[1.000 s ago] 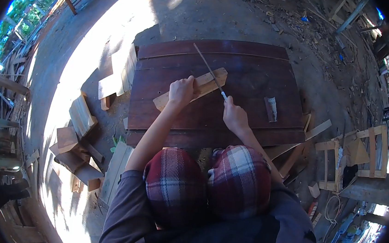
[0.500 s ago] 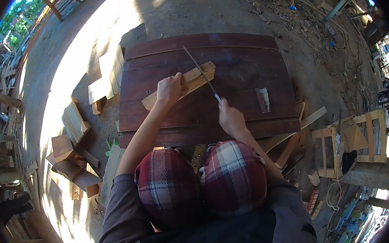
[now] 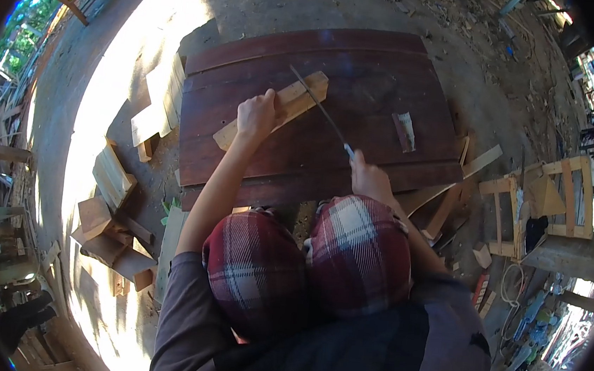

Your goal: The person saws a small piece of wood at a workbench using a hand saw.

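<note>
Wood block point(image 3: 295, 100): lay on a slant in the upper middle of the frame, on the dark red board point(image 3: 364, 64). One end pointed to the upper right, the other to the lower left.
Left hand point(image 3: 256, 115): was wrapped over the wood block near its middle, pinching it with bent fingers. Some fingertips were hidden, so you could not tell how hard they pressed.
Right hand point(image 3: 371, 181): was just right of the middle of the frame. Your fingers were closed around the pale handle point(image 3: 348, 149) of the thin tool point(image 3: 331, 122).
Thin tool: crossed over the wood block near its upper right end, and its tip poked out past the far side. You could not tell if it was a saw or a file, or how hard it touched.
Good hold: it seemed best to push the wood block down flat, so it would not slip or turn.
Good stroke: long, straight, even strokes looked wise, with your wrist steady.
Finger care: the gap between your left hand and the thin tool seemed good to have.
Scrap point(image 3: 403, 132): lay on the right part of the board, apart from both hands, so it seemed out of your way.
</note>
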The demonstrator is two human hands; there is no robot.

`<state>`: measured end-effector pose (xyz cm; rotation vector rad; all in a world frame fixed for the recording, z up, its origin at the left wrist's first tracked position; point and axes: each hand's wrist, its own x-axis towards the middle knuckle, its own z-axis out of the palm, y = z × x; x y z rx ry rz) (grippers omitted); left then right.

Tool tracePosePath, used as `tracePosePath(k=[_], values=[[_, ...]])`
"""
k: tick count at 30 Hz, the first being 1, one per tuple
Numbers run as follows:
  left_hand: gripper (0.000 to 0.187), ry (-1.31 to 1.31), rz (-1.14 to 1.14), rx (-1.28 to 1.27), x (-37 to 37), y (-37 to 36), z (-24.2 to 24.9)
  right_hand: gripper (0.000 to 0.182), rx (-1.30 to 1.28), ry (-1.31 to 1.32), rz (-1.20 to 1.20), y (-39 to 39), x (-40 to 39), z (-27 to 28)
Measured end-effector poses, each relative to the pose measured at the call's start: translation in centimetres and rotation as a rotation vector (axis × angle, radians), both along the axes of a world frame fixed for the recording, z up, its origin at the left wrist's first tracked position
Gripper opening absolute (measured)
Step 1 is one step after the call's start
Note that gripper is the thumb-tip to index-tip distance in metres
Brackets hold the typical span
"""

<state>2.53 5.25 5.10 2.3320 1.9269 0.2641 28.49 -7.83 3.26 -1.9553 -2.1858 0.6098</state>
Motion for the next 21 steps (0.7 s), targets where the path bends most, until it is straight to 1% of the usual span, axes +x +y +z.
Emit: tracePosePath(k=[2, 4, 7, 10, 14, 16, 19, 21], values=[[0.042, 0.023, -0.004, -0.008, 0.2, 0.0, 0.5, 0.020, 0.084, 0.084, 0.069, 2.9, -0.7, 0.8], [0.042, 0.047, 0.003, -0.023, 0.4, 0.0, 1.0, 0.018, 0.112, 0.044, 0.101, 6.4, -2.7, 1.5], [0.042, 0.059, 0.023, -0.041, 0.4, 0.1, 0.8, 0.015, 0.175, 0.084, 0.085, 10.1, -5.2, 1.1], [0.043, 0.050, 0.041, -0.026, 0.5, 0.1, 0.8, 0.019, 0.095, 0.065, 0.072, 8.6, -4.6, 1.6], [0.042, 0.048, 0.074, -0.043, 0.5, 0.3, 0.9, 0.015, 0.064, 0.067, -0.024, 1.3, -0.7, 1.3], [0.042, 0.027, 0.043, -0.045, 0.3, 0.1, 0.8, 0.015, 0.028, 0.112, -0.031, -1.5, 1.2, 1.5], [0.042, 0.015, 0.016, -0.041, 0.2, 0.1, 0.9, 0.016, 0.094, 0.070, -0.049, -2.7, 1.7, 3.5], [0.041, 0.024, 0.034, -0.012, 0.1, 0.1, 0.9, 0.015, 0.098, 0.071, -0.006, -2.1, 1.9, 4.2]])
